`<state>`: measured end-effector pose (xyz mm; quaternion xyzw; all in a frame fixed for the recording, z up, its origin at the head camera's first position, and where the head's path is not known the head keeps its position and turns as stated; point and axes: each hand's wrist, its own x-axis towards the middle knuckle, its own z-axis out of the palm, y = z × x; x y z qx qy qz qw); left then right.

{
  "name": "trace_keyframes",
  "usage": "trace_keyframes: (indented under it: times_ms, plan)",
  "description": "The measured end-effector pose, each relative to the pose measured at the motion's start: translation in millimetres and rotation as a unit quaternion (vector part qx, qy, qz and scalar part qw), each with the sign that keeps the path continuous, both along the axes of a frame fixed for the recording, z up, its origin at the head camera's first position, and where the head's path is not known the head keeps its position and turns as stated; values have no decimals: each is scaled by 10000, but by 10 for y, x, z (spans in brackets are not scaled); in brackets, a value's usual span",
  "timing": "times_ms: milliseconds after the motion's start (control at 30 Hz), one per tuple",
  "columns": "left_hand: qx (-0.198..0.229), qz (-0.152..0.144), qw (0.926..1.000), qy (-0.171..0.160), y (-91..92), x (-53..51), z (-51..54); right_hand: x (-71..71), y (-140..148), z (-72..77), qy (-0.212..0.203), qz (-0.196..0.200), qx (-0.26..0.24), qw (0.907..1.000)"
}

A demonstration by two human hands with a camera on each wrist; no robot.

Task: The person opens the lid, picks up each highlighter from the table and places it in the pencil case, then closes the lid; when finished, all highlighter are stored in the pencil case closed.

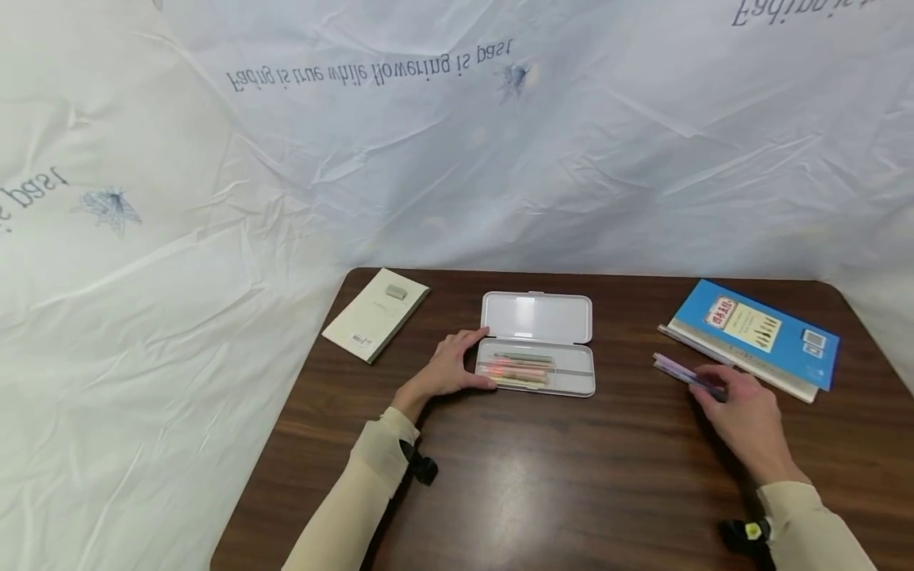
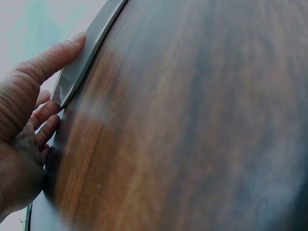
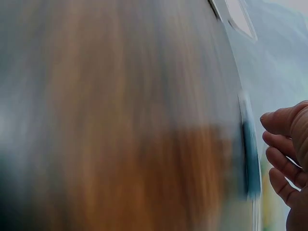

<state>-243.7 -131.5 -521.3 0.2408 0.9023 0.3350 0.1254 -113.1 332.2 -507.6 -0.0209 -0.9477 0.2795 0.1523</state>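
Note:
An open white pencil case point(image 1: 578, 384) stands near the middle of the table, with several pens and pastel sticks point(image 1: 521, 369) in its left compartment. My left hand point(image 1: 451, 366) grips the case's left end, thumb along the front edge and fingers toward the hinge side. In the left wrist view, the thumb lies on the side wall of the case point(image 2: 79, 67). To the right, my right hand point(image 1: 746, 412) holds slim purple and dark pens point(image 1: 674, 369) between thumb and fingers, just above or at the tabletop. The right wrist view is blurred and does not show the pens clearly.
A blue book point(image 1: 793, 333) lies on top of another book point(image 1: 739, 361) at the back right. On the back left is a cream notebook point(image 1: 367, 321) with a grey eraser point(image 1: 396, 293) on it. White printed cloth point(image 1: 571, 159) hangs behind the dark wooden table point(image 1: 557, 476).

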Motion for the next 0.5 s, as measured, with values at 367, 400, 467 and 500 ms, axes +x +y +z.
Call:
trace_keyframes:
  times_ms: [367, 400, 467, 500]
  plan:
    - [61, 7, 10000, 12, -4, -18, 8, 125, 182, -19, -450, -234, 24, 9987]
    - [53, -10, 10000, 22, -1, -20, 0, 128, 186, -21, -485, -247, 34, 9985]
    - [41, -25, 10000, 32, 10, -18, -16, 133, 192, -29, -562, -266, 49, 9981]
    - [30, -21, 10000, 40, 15, -16, -23, 136, 196, -33, -625, -275, 45, 9977]
